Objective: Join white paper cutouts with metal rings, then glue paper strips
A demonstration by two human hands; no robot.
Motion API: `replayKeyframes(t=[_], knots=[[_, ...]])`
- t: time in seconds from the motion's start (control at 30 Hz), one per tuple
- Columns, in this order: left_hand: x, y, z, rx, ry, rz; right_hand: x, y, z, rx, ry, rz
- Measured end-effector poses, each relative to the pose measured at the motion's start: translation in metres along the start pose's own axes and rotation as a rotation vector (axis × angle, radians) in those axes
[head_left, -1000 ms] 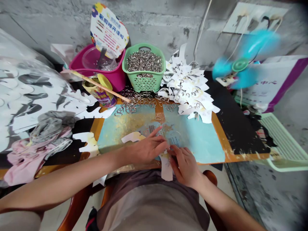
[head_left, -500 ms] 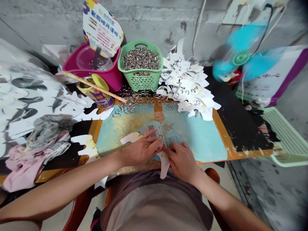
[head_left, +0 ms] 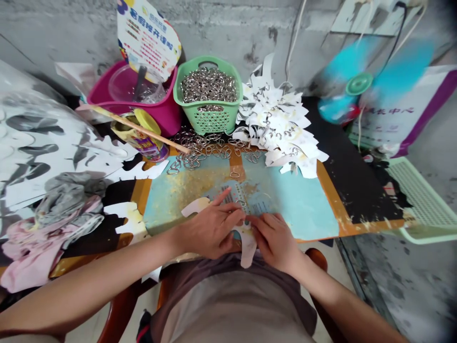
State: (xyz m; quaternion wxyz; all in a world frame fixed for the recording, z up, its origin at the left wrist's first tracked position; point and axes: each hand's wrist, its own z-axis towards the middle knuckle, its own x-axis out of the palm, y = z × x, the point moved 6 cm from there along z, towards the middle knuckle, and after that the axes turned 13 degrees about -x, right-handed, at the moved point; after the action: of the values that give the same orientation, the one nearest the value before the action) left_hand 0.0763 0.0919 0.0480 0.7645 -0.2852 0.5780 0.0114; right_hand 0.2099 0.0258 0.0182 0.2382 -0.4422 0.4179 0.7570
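My left hand and my right hand meet at the near edge of a teal painted board. Between them they hold a white die-cut paper shape, whose other end shows past my left hand. A small metal ring lies just beyond my left fingertips, on a printed leaflet. My left index finger points away from me. The middle of the paper shape is hidden under my hands.
A green basket of metal rings stands behind the board, with loose rings spilled before it. A pile of white cut-outs lies right of it. A pink tub, a can, cloth and a spinning blue fan surround the table.
The view has shifted slightly, moving the table left and upward. My left hand has drawn back a little toward me, and my right hand has flattened forward over the paper shape.
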Motion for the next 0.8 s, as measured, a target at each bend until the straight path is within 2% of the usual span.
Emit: replayKeyframes(t=[0.17,0.33,0.57,0.8], knots=[[0.004,0.002,0.005,-0.012,-0.024,0.077,-0.007,-0.005,0.0,0.063,-0.023,0.098],[0.008,0.004,0.011,-0.013,0.002,0.133,-0.004,-0.006,0.005,-0.011,-0.008,0.012],[0.01,-0.003,0.003,0.129,-0.056,0.272,-0.004,-0.004,0.004,-0.093,-0.036,-0.078],[0.012,-0.014,-0.011,0.206,-0.072,0.329,-0.01,0.011,-0.009,-0.147,0.033,-0.083]])
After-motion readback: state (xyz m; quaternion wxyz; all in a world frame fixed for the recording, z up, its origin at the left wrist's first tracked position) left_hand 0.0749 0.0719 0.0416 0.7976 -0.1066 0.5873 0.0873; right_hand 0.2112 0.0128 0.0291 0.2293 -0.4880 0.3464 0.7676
